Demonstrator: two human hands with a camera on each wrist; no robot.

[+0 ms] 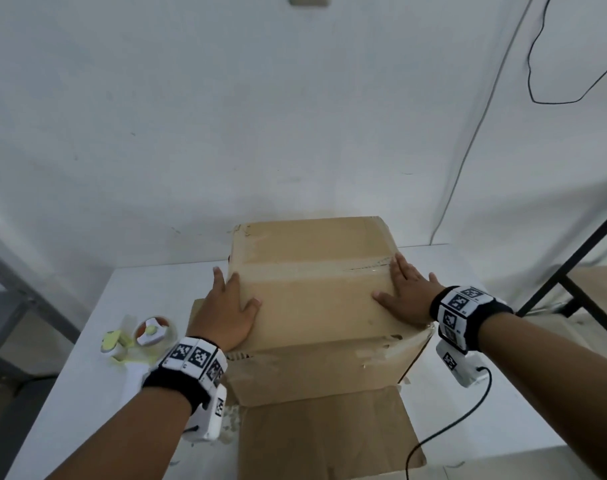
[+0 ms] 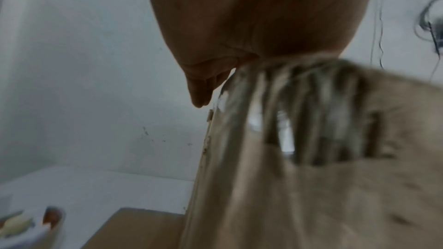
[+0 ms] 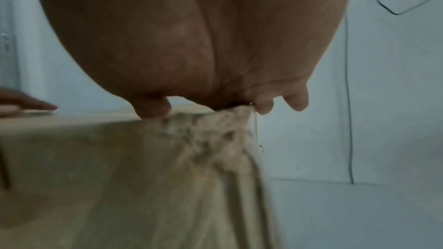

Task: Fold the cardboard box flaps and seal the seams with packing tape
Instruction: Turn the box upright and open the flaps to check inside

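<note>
A brown cardboard box (image 1: 316,299) stands on the white table (image 1: 87,393), its top flaps folded flat. A strip of clear tape (image 1: 309,270) runs across the top seam. My left hand (image 1: 226,306) lies flat over the box's top left edge, fingers straight, thumb on the top face. On the top right edge my right hand (image 1: 404,292) presses flat, fingers straight. In the left wrist view the palm (image 2: 227,26) sits on the box's corner (image 2: 311,158); the right wrist view shows the palm (image 3: 191,35) over the box's edge (image 3: 120,168). The bottom flaps (image 1: 323,441) are spread on the table.
A white and yellow tape dispenser (image 1: 139,337) lies on the table left of the box. A black cable (image 1: 444,434) trails over the table at the right. A black metal frame (image 1: 572,265) stands at the far right, the white wall behind.
</note>
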